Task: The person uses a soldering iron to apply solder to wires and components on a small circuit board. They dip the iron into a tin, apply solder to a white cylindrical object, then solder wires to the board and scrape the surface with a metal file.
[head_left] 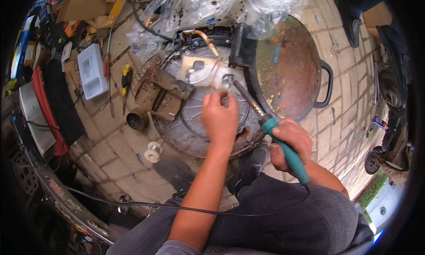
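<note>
My right hand point(292, 144) grips the teal handle of a soldering iron point(287, 154). The iron's metal tip points up and left to a small silvery metal part point(228, 79) on a whitish piece point(204, 73). My left hand point(219, 115) is just below that spot, thumb and fingers pinched together; what they hold, if anything, is too small to make out. Beneath lies the ribbed metal underside of a round appliance point(199, 117), with a bent tube point(204, 40) and thin wires on top. A round, rust-stained pan half point(287, 67) with a black handle adjoins it on the right.
A spool point(153, 152) and a round dark can point(137, 119) stand on the brick paving. Further left lie a yellow-black screwdriver point(126, 80) and a pale plastic tray point(93, 72). Clear plastic sheeting point(212, 7) covers the far side. The iron's black cord point(177, 206) crosses my lap.
</note>
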Demonstrator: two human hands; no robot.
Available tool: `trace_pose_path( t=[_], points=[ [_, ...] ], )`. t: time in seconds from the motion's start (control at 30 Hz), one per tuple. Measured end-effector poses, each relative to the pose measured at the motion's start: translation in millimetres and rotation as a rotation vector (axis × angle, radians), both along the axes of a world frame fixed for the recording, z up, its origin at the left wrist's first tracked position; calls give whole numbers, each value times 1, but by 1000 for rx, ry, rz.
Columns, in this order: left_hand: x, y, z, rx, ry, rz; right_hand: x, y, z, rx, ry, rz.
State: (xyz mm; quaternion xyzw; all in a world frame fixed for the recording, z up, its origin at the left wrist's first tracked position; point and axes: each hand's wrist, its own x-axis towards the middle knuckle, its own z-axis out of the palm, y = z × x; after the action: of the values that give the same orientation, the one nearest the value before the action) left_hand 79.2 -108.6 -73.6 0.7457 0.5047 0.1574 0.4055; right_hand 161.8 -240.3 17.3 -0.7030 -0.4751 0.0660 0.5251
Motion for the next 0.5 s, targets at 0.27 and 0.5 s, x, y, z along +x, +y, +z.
trace_pose_path(
  t=[0.27,0.5],
  points=[
    [-1,0,0,-25,31,6,-2,-4,1,-11,18,37],
    [-1,0,1,-40,45,0,0,-2,-2,17,-23,28]
  ],
)
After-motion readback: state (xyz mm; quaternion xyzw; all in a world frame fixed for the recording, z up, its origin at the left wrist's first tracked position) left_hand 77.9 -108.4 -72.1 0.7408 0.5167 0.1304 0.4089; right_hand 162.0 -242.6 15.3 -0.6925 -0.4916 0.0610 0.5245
